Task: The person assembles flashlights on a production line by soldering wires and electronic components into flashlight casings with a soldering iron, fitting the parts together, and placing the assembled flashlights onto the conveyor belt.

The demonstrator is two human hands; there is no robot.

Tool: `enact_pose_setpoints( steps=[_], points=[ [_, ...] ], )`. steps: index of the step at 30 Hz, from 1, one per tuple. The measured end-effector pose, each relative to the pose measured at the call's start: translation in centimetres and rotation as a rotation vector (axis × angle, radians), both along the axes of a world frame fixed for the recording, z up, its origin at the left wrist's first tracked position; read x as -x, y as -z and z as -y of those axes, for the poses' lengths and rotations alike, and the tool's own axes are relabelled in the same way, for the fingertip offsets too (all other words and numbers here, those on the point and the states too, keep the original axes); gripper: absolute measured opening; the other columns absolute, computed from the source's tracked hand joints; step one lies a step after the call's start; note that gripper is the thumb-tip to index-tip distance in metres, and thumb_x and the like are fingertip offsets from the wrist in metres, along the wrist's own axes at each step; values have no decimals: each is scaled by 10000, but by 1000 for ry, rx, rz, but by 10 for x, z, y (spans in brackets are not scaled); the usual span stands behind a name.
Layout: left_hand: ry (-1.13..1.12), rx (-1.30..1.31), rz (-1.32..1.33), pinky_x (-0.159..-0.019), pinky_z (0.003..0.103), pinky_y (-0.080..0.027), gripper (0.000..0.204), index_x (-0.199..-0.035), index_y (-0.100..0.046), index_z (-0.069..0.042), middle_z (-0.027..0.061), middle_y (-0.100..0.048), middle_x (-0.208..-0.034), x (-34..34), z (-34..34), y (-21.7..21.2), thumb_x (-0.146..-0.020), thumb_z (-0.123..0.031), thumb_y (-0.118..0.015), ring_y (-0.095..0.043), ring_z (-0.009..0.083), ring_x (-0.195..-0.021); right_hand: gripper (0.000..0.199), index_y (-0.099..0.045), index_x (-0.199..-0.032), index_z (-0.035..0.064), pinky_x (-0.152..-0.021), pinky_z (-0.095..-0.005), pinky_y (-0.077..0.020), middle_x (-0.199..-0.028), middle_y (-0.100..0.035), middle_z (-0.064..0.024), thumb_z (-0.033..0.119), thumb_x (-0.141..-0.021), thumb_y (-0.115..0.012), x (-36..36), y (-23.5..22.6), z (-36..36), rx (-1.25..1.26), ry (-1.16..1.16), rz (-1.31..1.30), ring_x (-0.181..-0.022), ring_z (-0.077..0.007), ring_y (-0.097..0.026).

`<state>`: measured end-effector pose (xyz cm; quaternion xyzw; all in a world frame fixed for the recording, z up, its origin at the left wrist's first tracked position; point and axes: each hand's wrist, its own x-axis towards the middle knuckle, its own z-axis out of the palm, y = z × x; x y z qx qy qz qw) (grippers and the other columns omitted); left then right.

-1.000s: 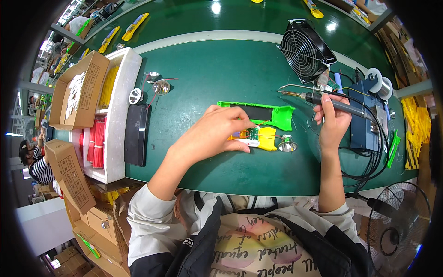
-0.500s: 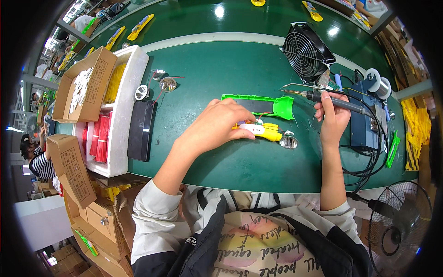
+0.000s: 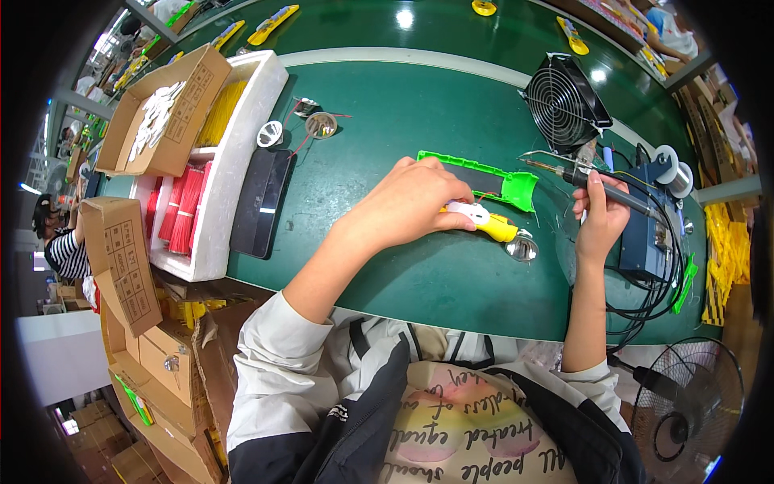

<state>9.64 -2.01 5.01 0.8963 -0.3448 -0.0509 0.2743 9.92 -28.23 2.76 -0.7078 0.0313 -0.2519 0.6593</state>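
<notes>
My left hand (image 3: 419, 202) is closed on a yellow flashlight housing (image 3: 500, 229), fingers over its near end. A white plastic piece (image 3: 469, 212) lies on top of the housing, beside my thumb. At the housing's right end sits a round silver reflector (image 3: 522, 248). Just behind it rests a green shell half (image 3: 520, 191), joined by a thin red wire; the hand hides part of both. My right hand (image 3: 601, 211) grips a soldering iron (image 3: 619, 194) by its dark handle. The iron's tip points left, above the green shell's right end and apart from it.
A black fan (image 3: 564, 105) and a blue soldering station (image 3: 641, 230) with a solder spool (image 3: 667, 165) stand at right. Loose reflectors (image 3: 321, 125) and a black flat panel (image 3: 262, 206) lie at left, beside a white foam box (image 3: 274, 81) of red and yellow wires.
The whole view has shifted, so the bench things appear displaced. The yellow housing has turned slightly in my left hand, its reflector end angled nearer. My right hand still holds the soldering iron.
</notes>
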Motion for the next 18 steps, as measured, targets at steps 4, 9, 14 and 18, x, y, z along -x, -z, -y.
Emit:
enact_pose_setpoints(
  steps=[4, 9, 14, 18],
  points=[
    [14, 9, 107, -826, 361, -371, 277, -938, -646, -121, 26, -613, -953, 13, -1, 4, -720, -285, -692, -511, 219, -956, 203, -507, -884, 10, -392, -175, -344, -624, -562, -74, 186, -849, -601, 2, -4, -3, 21, -6, 46, -442, -73, -472],
    [27, 97, 358, -898, 417, -355, 263, -848, -610, -143, -18, -546, -1040, 35, -2, 12, -618, -190, -729, -477, 215, -1021, 221, -522, -930, -6, -428, -184, -389, -674, -586, -90, 205, -882, -565, 2, -3, -11, -104, -94, 79, -493, -87, -512],
    [37, 58, 486, -940, 447, -347, 230, -817, -604, -161, -22, -538, -1070, 45, -25, 11, -620, -182, -721, -476, 208, -1044, 302, -538, -1009, -23, -523, -215, -486, -750, -621, -117, 263, -924, -487, -13, -10, -39, -424, -218, -83, -601, -129, -599],
    [38, 11, 520, -957, 447, -342, 129, -784, -618, -174, -25, -544, -1098, 61, -48, 9, -662, -184, -657, -471, 191, -1078, 303, -535, -963, -41, -673, -287, -522, -842, -625, -154, 255, -917, -488, -26, -13, -76, -612, -375, -330, -758, -203, -625]
  ],
)
